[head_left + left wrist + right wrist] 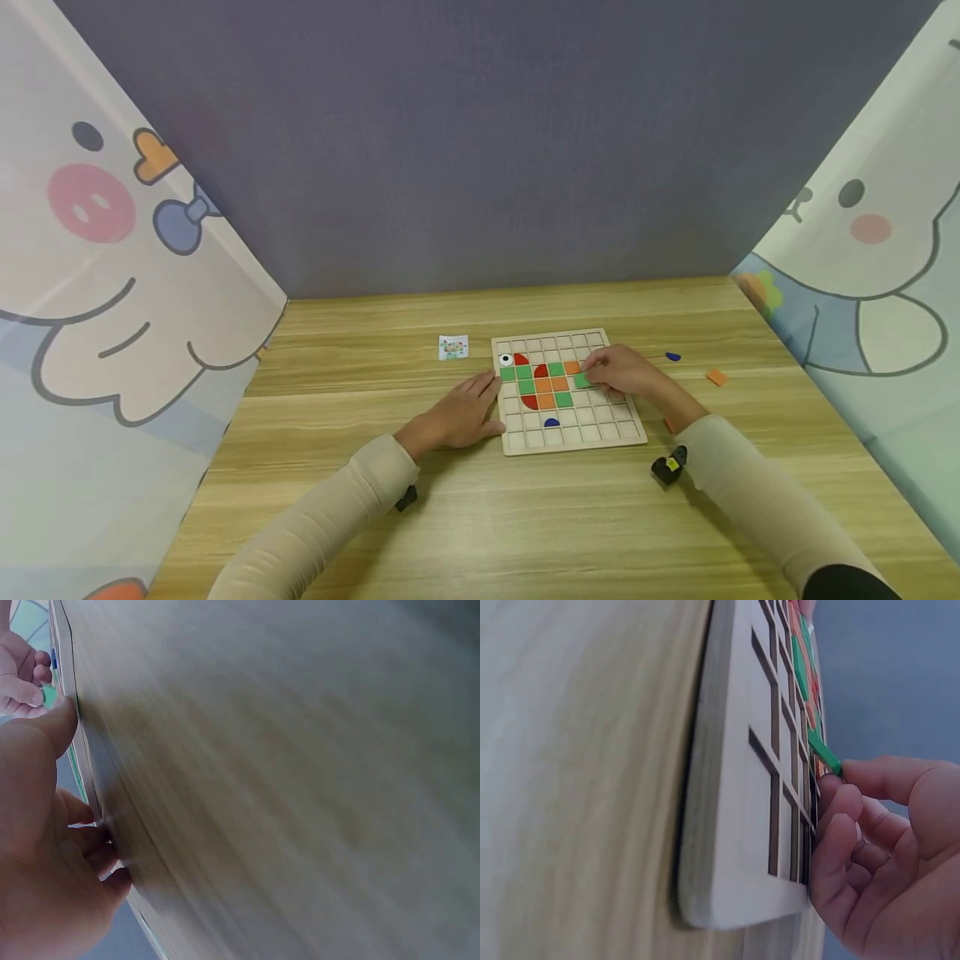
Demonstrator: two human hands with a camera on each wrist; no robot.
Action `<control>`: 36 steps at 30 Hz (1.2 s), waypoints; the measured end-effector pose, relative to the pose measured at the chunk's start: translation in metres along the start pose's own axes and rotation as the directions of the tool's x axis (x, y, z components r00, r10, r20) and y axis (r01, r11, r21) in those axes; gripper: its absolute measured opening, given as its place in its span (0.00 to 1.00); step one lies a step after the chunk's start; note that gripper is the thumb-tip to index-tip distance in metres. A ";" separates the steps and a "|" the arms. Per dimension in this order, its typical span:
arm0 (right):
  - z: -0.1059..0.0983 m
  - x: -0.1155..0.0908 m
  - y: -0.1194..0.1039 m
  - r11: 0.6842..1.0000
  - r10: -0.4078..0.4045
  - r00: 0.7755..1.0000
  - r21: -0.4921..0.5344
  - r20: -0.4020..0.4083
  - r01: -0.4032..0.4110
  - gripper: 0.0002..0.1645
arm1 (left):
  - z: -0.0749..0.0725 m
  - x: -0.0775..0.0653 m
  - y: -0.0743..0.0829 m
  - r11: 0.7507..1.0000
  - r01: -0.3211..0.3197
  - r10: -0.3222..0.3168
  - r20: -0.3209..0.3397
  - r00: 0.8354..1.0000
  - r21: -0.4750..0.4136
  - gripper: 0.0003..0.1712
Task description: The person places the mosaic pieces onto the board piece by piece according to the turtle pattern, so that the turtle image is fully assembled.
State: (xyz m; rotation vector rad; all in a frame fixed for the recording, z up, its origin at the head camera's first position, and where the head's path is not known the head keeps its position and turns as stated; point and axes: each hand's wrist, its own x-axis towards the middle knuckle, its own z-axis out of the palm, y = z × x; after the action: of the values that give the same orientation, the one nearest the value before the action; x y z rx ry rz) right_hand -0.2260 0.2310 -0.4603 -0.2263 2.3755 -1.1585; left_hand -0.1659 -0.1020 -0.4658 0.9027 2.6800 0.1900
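Note:
My left hand rests along the left edge of a wooden grid board, thumb and fingertips touching its side in the left wrist view. Over the board's right half, my right hand pinches a green square tile. In the right wrist view this green tile is tilted, its far end down at the grid and its near end at the thumb. Green, orange and red tiles fill cells on the board's left and middle, with a round eye tile at upper left. A blue half-round piece lies lower down.
A small picture card lies behind the board's left corner. To the right on the table are a blue piece and an orange tile; another orange piece is partly hidden by my right wrist. A grey wall stands behind.

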 end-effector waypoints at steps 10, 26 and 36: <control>0.007 0.000 -0.005 1.000 0.025 1.000 -0.012 -0.008 -0.025 0.13 | 0.001 0.001 0.001 1.000 0.008 -0.008 0.017 1.000 0.009 0.49; 0.003 -0.002 -0.006 1.000 0.021 1.000 0.019 -0.023 -0.020 0.16 | -0.001 0.001 0.001 1.000 0.008 -0.008 0.002 1.000 -0.004 0.49; -0.014 -0.013 0.005 0.999 0.009 0.999 0.032 -0.037 -0.008 0.20 | -0.002 0.000 0.001 1.000 0.007 -0.007 0.008 1.000 0.001 0.49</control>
State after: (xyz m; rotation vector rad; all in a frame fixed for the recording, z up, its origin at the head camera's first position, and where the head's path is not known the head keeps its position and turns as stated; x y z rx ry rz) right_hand -0.2214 0.2485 -0.4517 -0.1851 2.3859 -1.2059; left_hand -0.1659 -0.1011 -0.4635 0.8920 2.6759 0.1829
